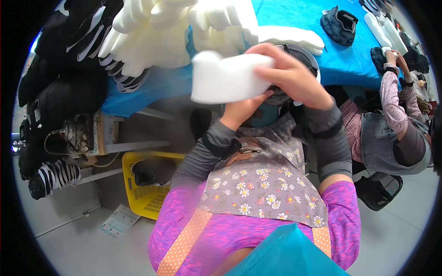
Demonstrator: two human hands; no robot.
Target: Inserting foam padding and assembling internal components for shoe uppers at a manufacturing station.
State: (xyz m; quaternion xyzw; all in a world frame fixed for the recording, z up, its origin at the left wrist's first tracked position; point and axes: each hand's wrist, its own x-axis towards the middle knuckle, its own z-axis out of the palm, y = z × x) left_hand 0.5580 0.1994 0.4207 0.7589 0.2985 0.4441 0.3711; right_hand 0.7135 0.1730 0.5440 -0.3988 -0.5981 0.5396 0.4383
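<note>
A white foam pad (230,77), thick and with a wavy upper edge, is gripped at its right end by my right hand (294,76), thumb on the near face and fingers over the top. It is slightly blurred. Below it, my left hand (246,110) has its fingertips closed at the edge of a dark mottled fabric piece (278,97); the foam hides part of these fingers. Behind my right hand, more dark fabric with a pale grey rim (301,55) lies at the table's front edge.
A pile of white foam pads (152,34) covers the left of the blue table (285,14); a dark mottled cover (339,26) lies at back right. Black pieces hang at left. A yellow basket (133,188) stands below. A co-worker's hands (396,60) work at right.
</note>
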